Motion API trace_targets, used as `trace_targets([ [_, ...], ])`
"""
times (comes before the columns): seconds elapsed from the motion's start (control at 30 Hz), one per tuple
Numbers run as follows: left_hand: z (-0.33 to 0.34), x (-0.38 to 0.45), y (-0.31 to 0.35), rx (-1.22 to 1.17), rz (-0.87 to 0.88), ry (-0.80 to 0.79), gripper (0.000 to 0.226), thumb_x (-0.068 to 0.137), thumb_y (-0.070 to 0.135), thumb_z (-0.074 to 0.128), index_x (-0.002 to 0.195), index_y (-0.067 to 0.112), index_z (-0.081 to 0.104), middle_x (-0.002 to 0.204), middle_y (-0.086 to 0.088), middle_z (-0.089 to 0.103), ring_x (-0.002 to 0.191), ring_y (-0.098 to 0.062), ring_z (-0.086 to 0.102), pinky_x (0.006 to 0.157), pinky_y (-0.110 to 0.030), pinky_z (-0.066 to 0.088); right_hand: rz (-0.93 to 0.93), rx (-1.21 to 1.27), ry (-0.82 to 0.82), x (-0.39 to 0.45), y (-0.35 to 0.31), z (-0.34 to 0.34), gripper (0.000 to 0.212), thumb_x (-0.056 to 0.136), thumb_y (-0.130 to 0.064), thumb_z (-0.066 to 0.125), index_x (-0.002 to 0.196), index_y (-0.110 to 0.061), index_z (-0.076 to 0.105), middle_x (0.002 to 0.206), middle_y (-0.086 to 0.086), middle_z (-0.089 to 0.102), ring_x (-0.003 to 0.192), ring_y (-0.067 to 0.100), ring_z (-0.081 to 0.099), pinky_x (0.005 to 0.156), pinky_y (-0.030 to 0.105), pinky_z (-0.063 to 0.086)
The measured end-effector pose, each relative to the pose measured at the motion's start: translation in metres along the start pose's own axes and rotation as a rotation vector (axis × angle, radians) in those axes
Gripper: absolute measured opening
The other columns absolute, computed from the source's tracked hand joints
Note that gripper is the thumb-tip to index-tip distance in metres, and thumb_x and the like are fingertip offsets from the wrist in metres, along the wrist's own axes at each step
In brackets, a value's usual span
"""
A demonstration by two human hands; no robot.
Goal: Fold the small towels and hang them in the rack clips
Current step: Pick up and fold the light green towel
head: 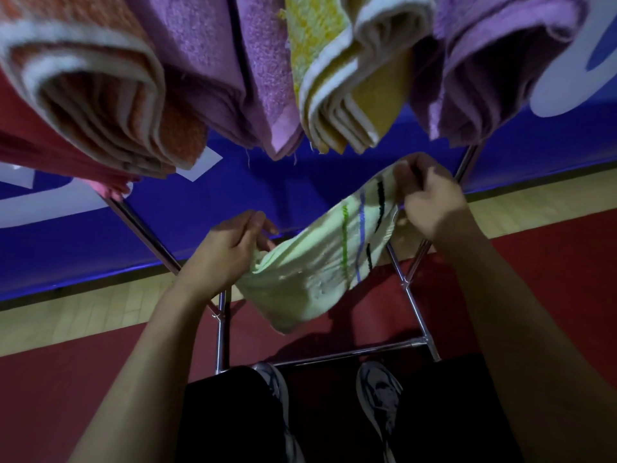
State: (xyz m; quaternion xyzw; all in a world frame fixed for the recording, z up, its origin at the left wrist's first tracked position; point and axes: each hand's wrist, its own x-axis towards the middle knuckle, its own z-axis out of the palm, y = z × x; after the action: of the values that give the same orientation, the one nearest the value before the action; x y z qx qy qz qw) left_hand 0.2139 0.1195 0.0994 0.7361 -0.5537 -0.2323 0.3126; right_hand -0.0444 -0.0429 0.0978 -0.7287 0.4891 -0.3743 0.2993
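Observation:
A pale green small towel (310, 272) with green, blue and black stripes is stretched between my two hands, below the hanging row. My left hand (227, 252) pinches its lower left end. My right hand (427, 195) grips its upper right end, near the stripes. The towel sags in the middle, partly doubled over. Above, several folded towels hang from the rack: an orange and white one (110, 95), a purple one (240, 71), a yellow and white one (340, 81) and another purple one (494, 68). The rack clips themselves are hidden above the frame.
The chrome rack frame (354, 354) has crossed legs and a low bar just in front of my shoes (380, 396). A pink towel (110, 187) hangs at the left. Behind stands a blue banner (167, 215) over a red and wooden floor.

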Motion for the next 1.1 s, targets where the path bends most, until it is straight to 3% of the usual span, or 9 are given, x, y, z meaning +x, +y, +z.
trace_targets([
  [0.17, 0.000, 0.000, -0.003, 0.042, 0.069, -0.052, 0.035, 0.112, 0.032, 0.039, 0.100, 0.024, 0.071, 0.091, 0.015, 0.077, 0.090, 0.004, 0.067, 0.071, -0.011, 0.044, 0.062, 0.017, 0.158, 0.003, 0.009, -0.005, 0.025, 0.107, -0.025, 0.046, 0.108, -0.006, 0.061, 0.092, 0.005, 0.058, 0.088, 0.019, 0.053, 0.075, 0.031, 0.038],
  [0.3, -0.001, 0.000, -0.006, 0.057, 0.119, -0.093, 0.033, 0.107, 0.039, 0.048, 0.094, 0.026, 0.075, 0.086, 0.012, 0.074, 0.080, -0.002, 0.069, 0.066, -0.012, 0.047, 0.109, 0.094, 0.265, 0.005, 0.011, -0.016, 0.024, 0.106, -0.025, 0.047, 0.101, -0.005, 0.060, 0.085, 0.010, 0.056, 0.080, 0.019, 0.051, 0.072, 0.034, 0.040],
  [0.43, 0.001, 0.002, -0.010, 0.107, 0.097, -0.139, 0.044, 0.100, 0.053, 0.047, 0.089, 0.019, 0.072, 0.078, 0.000, 0.071, 0.065, -0.007, 0.070, 0.062, -0.025, 0.055, 0.106, 0.127, 0.324, 0.002, 0.011, -0.026, 0.029, 0.104, -0.035, 0.046, 0.105, -0.010, 0.059, 0.088, 0.004, 0.057, 0.082, 0.018, 0.054, 0.073, 0.038, 0.043],
  [0.63, 0.006, 0.003, -0.004, 0.033, 0.043, -0.211, 0.031, 0.101, 0.045, 0.056, 0.088, 0.021, 0.072, 0.075, 0.006, 0.075, 0.065, -0.006, 0.074, 0.063, -0.018, 0.055, 0.069, 0.134, 0.379, 0.001, 0.014, -0.035, 0.031, 0.100, -0.043, 0.044, 0.099, -0.014, 0.054, 0.080, -0.007, 0.051, 0.082, 0.016, 0.049, 0.081, 0.053, 0.046],
  [0.73, 0.017, 0.004, -0.004, 0.150, 0.054, -0.230, 0.030, 0.101, 0.041, 0.061, 0.079, 0.023, 0.069, 0.063, 0.011, 0.071, 0.056, 0.001, 0.067, 0.056, -0.010, 0.046, 0.050, 0.149, 0.352, 0.000, 0.006, -0.033, 0.032, 0.100, -0.042, 0.045, 0.100, -0.012, 0.056, 0.084, 0.009, 0.055, 0.080, 0.013, 0.049, 0.079, 0.048, 0.045],
  [0.8, 0.022, 0.005, -0.005, 0.158, 0.023, -0.201, 0.031, 0.105, 0.037, 0.058, 0.085, 0.017, 0.070, 0.064, 0.005, 0.074, 0.057, -0.001, 0.070, 0.056, -0.011, 0.048, 0.001, 0.108, 0.321, -0.001, 0.000, -0.030, 0.030, 0.104, -0.030, 0.049, 0.104, -0.001, 0.059, 0.087, 0.020, 0.058, 0.074, 0.006, 0.045, 0.069, 0.031, 0.040],
  [0.87, 0.022, 0.009, -0.008, 0.157, -0.054, -0.186, 0.031, 0.107, 0.035, 0.055, 0.089, 0.013, 0.069, 0.063, 0.001, 0.075, 0.063, -0.006, 0.074, 0.063, -0.020, 0.055, -0.035, 0.040, 0.254, -0.003, -0.007, -0.028, 0.025, 0.106, -0.022, 0.049, 0.102, 0.001, 0.060, 0.083, 0.016, 0.055, 0.069, 0.006, 0.042, 0.061, 0.018, 0.031],
  [1.03, 0.028, 0.016, -0.016, 0.392, -0.316, -0.429, 0.065, 0.082, 0.086, 0.048, 0.088, 0.025, 0.071, 0.068, 0.008, 0.077, 0.067, -0.006, 0.073, 0.076, -0.027, 0.056, -0.094, -0.051, 0.094, -0.010, -0.016, -0.030, 0.024, 0.106, -0.016, 0.047, 0.121, -0.004, 0.060, 0.091, 0.009, 0.057, 0.079, 0.020, 0.052, 0.069, 0.026, 0.033],
  [1.1, 0.030, 0.013, -0.012, 0.365, -0.350, -0.512, 0.077, 0.070, 0.095, 0.045, 0.095, 0.028, 0.071, 0.072, 0.008, 0.078, 0.065, -0.007, 0.072, 0.074, -0.027, 0.056, -0.087, -0.024, 0.094, -0.011, -0.019, -0.031, 0.020, 0.106, -0.019, 0.047, 0.113, -0.006, 0.061, 0.083, 0.005, 0.057, 0.075, 0.020, 0.053, 0.067, 0.027, 0.034],
])
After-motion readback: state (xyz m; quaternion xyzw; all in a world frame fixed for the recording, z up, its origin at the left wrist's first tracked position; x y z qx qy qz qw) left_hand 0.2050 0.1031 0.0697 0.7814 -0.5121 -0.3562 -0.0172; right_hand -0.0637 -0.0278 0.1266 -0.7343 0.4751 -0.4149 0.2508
